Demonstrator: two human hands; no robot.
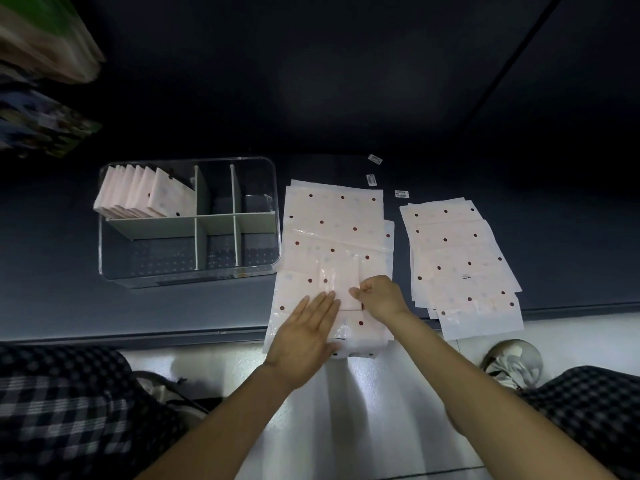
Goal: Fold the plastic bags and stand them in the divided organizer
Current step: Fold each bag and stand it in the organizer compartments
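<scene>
A half-folded bag (337, 284) is being pressed on the middle stack (334, 216) at the table's (214, 306) near edge; the slick plastic is likely to spring open if released early, and the overhanging stack could be dragged off. The left hand (304, 332) is being held flat, fingers straight, on the bag's left part, gripping nothing. The right hand (379, 296) is being kept curled, its fingertips pinching the folded edge. Folded bags (145, 192) are being stood in the organizer's (188, 220) rear-left compartment.

No text could be read. Three small stickers (372, 179) lay on the dark bench (207, 306), but their print was too small and blurred.
</scene>
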